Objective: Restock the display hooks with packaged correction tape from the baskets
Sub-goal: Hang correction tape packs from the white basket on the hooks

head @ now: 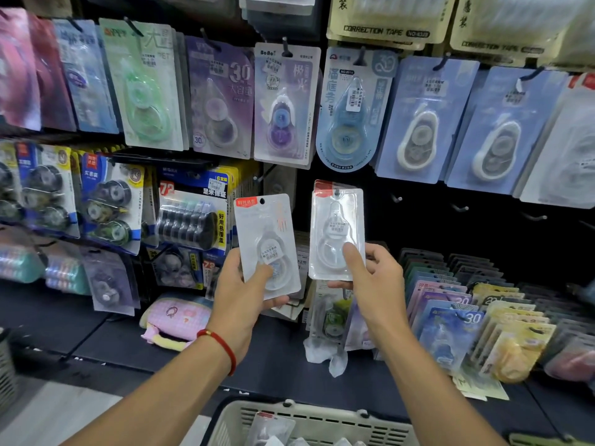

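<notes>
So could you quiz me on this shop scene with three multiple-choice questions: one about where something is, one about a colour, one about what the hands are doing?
1. Where is the cream basket?
A. Hanging from a top hook
B. At the bottom of the view, below the arms
C. On the shelf beside the pink pouch

2. What colour is the cord on the left wrist?
A. Red
B. Green
C. White

3. What are the hands doing?
A. Both are empty
B. Only the right holds a pack
C. Each holds one clear pack

Answers:
1. B: the basket sits at the bottom edge, between the forearms.
2. A: the cord is plainly red.
3. C: the left hand grips the left pack, and the right hand grips the right pack, thumbs on their fronts.
</notes>
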`<state>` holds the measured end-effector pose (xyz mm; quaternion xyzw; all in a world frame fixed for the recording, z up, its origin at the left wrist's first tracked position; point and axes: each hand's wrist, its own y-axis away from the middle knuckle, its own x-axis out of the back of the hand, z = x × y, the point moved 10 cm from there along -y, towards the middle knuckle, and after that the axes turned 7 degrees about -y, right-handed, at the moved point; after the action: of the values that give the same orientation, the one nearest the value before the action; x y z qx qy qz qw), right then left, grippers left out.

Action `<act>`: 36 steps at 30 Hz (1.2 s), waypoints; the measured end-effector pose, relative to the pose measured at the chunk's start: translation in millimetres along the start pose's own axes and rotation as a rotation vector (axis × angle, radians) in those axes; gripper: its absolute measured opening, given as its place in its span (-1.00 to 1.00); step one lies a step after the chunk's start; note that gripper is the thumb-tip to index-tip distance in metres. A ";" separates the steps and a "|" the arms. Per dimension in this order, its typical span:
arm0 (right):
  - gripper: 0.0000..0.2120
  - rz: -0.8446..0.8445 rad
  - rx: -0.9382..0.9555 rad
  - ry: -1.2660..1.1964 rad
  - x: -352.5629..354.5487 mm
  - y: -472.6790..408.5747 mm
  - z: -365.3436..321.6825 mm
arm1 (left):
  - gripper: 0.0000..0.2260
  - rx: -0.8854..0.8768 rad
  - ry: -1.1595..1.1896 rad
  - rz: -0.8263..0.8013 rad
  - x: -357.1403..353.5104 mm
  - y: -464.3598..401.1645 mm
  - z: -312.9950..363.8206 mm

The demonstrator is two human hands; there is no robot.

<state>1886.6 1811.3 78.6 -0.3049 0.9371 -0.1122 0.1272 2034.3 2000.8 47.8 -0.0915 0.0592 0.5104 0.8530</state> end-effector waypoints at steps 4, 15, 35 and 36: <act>-0.56 -0.017 -0.146 0.407 8.9 0.4 23.6 | -0.73 -0.040 -0.023 -0.015 -2.8 2.5 4.2; -0.87 -0.214 -0.015 0.091 -28.5 12.8 11.5 | -0.56 -0.039 -0.111 -0.232 -40.4 13.1 2.1; -0.42 -0.043 0.308 0.939 -14.6 11.0 -8.8 | -0.38 -0.109 -0.508 -0.326 -51.2 8.5 -14.4; -0.44 -0.093 0.466 1.020 -26.4 15.3 -15.3 | -0.38 -0.135 -0.559 -0.313 -47.6 6.6 -14.1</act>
<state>1894.2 1841.2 93.1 -0.2170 0.8159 -0.4551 -0.2829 2005.9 1959.8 42.6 -0.0120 -0.2257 0.3813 0.8964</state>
